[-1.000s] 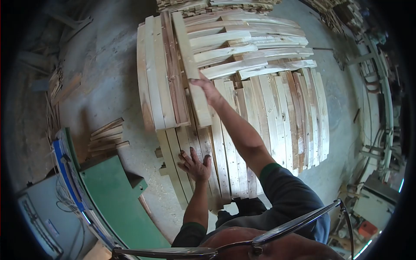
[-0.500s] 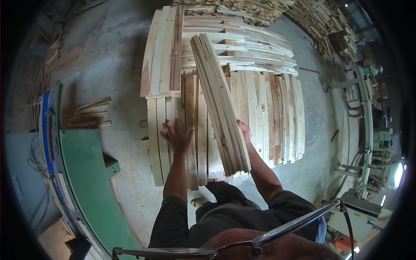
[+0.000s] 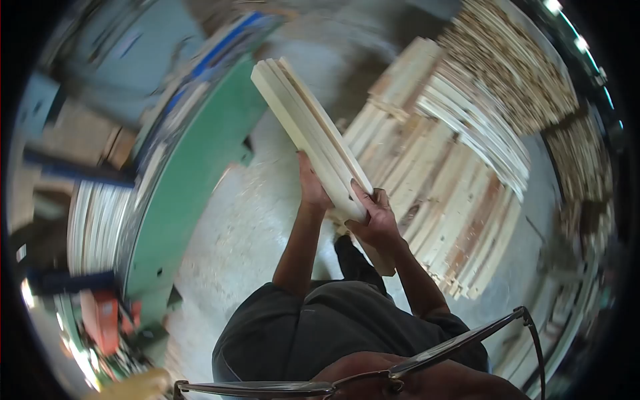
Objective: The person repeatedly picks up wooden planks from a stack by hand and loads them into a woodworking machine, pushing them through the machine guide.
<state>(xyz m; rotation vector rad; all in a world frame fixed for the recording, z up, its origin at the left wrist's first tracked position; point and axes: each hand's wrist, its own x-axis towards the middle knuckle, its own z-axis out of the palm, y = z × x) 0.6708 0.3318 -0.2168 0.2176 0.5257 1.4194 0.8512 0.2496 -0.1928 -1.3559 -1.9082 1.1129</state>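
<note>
I have the wooden strips (image 3: pixel 312 141) between both hands, their long axis slanting forward-left. My right hand (image 3: pixel 381 223) grips nearer their close end; my left hand (image 3: pixel 313 187) touches their left side, its finger closure hidden from me.

A bundle of long, narrow wooden strips (image 3: pixel 310 130) was held slantwise in the air, its far end towards the upper left of the view and its near end towards the lower right. The strips were laid lengthwise against one another, with their far ends slightly uneven. Pale, yellowish wood was shown along the left side, and a small dark mark was seen near the lower end.
</note>
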